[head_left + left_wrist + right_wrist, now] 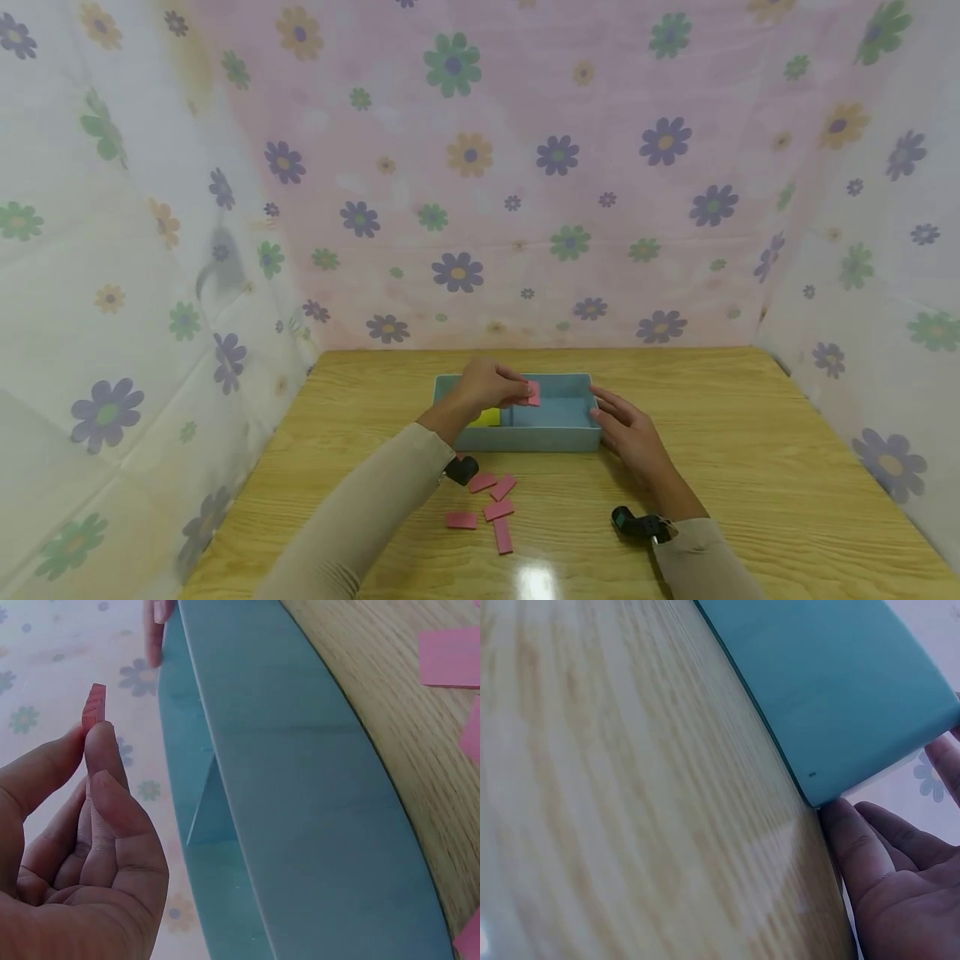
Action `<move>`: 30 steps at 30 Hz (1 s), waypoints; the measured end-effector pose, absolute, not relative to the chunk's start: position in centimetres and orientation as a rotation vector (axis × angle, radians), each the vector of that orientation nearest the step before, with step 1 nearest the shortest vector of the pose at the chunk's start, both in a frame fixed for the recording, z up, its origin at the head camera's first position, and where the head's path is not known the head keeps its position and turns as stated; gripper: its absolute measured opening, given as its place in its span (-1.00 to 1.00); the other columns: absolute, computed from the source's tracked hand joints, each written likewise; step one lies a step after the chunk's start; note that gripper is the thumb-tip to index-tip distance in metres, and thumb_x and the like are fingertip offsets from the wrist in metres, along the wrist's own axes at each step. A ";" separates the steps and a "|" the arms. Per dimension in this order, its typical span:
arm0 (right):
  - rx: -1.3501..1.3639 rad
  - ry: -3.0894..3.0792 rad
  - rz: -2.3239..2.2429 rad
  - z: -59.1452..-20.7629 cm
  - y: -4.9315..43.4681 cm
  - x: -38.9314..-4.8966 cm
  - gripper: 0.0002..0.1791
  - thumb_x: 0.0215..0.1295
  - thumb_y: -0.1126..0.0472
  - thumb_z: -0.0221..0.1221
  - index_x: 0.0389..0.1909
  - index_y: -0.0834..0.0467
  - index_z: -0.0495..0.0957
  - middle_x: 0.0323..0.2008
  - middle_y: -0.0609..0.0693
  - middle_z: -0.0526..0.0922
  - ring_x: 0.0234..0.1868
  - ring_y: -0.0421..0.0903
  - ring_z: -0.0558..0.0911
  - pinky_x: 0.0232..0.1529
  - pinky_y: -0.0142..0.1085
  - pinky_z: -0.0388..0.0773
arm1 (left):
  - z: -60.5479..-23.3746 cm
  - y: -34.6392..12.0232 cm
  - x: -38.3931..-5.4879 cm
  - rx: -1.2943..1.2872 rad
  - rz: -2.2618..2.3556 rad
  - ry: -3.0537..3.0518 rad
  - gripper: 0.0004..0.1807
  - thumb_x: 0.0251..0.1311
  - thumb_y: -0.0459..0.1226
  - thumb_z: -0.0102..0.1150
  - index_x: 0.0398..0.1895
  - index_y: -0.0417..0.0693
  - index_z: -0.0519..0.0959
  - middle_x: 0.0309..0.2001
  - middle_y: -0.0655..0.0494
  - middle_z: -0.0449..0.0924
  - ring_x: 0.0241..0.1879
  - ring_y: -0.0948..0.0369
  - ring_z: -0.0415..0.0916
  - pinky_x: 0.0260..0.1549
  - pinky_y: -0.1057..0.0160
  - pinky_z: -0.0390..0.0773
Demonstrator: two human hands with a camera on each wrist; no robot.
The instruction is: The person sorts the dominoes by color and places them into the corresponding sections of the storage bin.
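Observation:
My left hand is over the light blue divided box, pinching a small flat pink wooden block between thumb and fingertips. Seen edge-on in the left wrist view, the block stands up from the fingertips. My right hand rests against the box's right end, fingers extended along the wall near the rim. In the right wrist view, fingertips touch the box at its lower corner. Something yellow lies in the box's left compartment, partly hidden by the left hand and wrist.
Several pink blocks lie scattered on the wooden table in front of the box, near the left forearm. A divider splits the box. Flowered cloth hangs behind the table and along both sides.

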State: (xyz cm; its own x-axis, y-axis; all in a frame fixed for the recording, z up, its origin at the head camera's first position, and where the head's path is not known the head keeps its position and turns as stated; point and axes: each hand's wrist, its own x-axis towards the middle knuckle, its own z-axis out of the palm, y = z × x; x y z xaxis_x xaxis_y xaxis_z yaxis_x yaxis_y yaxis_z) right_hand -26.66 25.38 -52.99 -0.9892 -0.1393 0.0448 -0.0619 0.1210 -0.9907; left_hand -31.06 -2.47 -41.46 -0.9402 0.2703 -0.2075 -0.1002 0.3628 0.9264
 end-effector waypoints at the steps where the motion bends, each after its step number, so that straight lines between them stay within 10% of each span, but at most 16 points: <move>1: -0.197 2.302 -2.039 -53.0 25.4 -26.7 -0.31 0.52 -0.15 0.15 0.58 -0.09 0.28 0.58 0.19 0.22 0.52 0.19 0.33 0.24 -0.15 0.62 | -41.6 -2.2 -31.2 0.141 1.591 2.311 -0.84 0.24 -0.23 0.48 -0.19 -0.11 0.82 -0.29 0.02 0.82 -0.23 0.10 0.82 -0.03 0.00 0.75; 30: -0.128 2.250 -2.049 -52.7 25.3 -26.8 -0.34 0.54 -0.12 0.15 0.58 -0.17 0.28 0.58 0.17 0.23 0.53 0.16 0.33 0.23 -0.20 0.62 | -42.9 4.2 -33.2 0.053 1.420 2.472 -0.88 0.16 -0.21 0.54 -0.40 -0.08 0.83 -0.54 0.10 0.78 -0.33 0.15 0.80 -0.13 0.05 0.77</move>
